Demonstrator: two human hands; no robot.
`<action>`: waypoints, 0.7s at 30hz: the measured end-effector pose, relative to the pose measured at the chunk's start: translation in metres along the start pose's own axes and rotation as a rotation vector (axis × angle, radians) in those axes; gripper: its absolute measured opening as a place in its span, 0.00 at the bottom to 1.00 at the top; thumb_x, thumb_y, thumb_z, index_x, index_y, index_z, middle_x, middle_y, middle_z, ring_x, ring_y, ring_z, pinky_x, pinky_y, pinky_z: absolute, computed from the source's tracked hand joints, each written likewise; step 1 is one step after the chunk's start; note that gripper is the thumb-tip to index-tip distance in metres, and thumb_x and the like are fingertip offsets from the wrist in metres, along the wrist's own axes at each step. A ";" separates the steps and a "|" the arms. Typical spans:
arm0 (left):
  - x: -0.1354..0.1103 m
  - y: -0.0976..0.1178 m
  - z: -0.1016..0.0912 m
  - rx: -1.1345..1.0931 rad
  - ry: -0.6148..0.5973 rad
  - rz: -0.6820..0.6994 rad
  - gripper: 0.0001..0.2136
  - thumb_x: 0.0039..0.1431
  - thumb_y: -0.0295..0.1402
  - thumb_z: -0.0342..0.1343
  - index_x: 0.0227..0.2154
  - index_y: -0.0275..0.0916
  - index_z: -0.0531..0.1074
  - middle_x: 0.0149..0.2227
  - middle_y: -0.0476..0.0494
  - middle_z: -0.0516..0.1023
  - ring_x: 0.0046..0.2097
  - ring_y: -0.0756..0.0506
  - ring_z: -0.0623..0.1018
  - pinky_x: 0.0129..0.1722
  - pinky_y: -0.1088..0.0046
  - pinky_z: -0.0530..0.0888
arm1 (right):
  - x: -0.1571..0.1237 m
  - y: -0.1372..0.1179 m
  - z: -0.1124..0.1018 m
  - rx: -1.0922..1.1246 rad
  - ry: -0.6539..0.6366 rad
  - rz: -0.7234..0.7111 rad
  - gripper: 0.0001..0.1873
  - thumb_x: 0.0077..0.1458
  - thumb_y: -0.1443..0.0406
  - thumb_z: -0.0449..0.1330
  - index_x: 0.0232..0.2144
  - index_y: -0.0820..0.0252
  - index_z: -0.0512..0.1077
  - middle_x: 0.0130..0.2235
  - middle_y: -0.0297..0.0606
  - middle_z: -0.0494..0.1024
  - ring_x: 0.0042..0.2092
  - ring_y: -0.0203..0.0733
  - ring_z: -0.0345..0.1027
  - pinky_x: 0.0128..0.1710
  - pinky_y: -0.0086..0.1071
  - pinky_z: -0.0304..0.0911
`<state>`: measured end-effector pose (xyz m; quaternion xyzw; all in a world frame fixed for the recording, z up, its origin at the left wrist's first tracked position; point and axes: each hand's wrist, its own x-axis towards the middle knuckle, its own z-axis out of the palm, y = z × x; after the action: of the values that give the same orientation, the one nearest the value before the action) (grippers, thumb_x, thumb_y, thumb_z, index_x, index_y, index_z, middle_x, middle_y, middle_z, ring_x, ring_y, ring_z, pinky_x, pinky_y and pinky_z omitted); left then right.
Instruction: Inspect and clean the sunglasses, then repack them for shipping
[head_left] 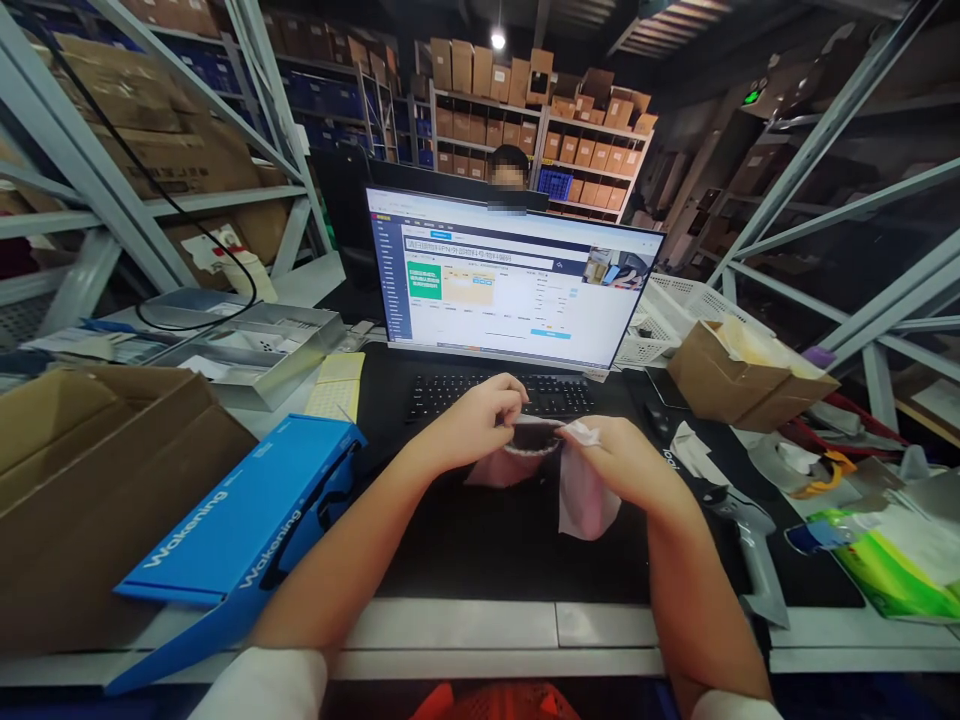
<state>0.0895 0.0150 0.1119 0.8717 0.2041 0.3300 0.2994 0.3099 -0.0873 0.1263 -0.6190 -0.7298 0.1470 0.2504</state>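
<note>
Both hands meet over the black desk mat (480, 540), just in front of the black keyboard (450, 392). My left hand (480, 420) is closed, pinching the top edge of a thin pink bag (585, 500). My right hand (615, 455) is closed on the other side of the same bag, near a small white tag (583, 432). The bag's mouth is pulled apart between the hands and its pink body hangs down below them. What is inside the bag cannot be made out.
A monitor (510, 280) stands behind the keyboard, with a person seated beyond it. A blue box (247, 515) and a brown carton (90, 470) lie at the left. At the right are a barcode scanner (750, 545), an open carton (742, 385), a white basket (675, 315) and green packets (892, 570).
</note>
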 end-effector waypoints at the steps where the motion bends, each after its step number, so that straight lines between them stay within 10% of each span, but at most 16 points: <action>1: 0.000 0.000 -0.002 0.057 -0.035 0.025 0.08 0.49 0.19 0.50 0.21 0.38 0.63 0.46 0.44 0.72 0.44 0.47 0.74 0.44 0.71 0.70 | -0.001 0.003 -0.004 0.020 0.016 0.007 0.23 0.67 0.53 0.51 0.25 0.58 0.73 0.30 0.38 0.80 0.32 0.44 0.70 0.32 0.33 0.58; 7: 0.001 -0.001 0.005 0.266 -0.222 0.040 0.17 0.59 0.23 0.48 0.38 0.44 0.81 0.55 0.45 0.73 0.49 0.45 0.77 0.52 0.70 0.70 | -0.007 0.009 -0.018 0.110 0.054 0.020 0.22 0.66 0.52 0.52 0.34 0.58 0.80 0.35 0.38 0.83 0.36 0.46 0.74 0.35 0.34 0.61; 16: 0.007 -0.006 0.021 0.364 -0.250 -0.069 0.14 0.61 0.30 0.53 0.45 0.43 0.81 0.41 0.44 0.82 0.43 0.42 0.80 0.44 0.69 0.73 | -0.004 0.019 -0.027 0.270 -0.013 -0.014 0.20 0.64 0.52 0.55 0.36 0.57 0.82 0.37 0.39 0.83 0.39 0.47 0.76 0.38 0.34 0.67; 21: 0.010 -0.003 0.024 0.209 -0.209 -0.057 0.15 0.57 0.24 0.52 0.42 0.39 0.81 0.42 0.43 0.80 0.45 0.44 0.79 0.48 0.71 0.72 | -0.013 0.040 -0.044 0.573 0.550 -0.050 0.22 0.65 0.49 0.53 0.36 0.57 0.79 0.39 0.42 0.82 0.41 0.48 0.77 0.41 0.38 0.70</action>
<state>0.1124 0.0136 0.0997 0.9216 0.2298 0.2058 0.2358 0.3686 -0.0967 0.1394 -0.5222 -0.5799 0.1673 0.6025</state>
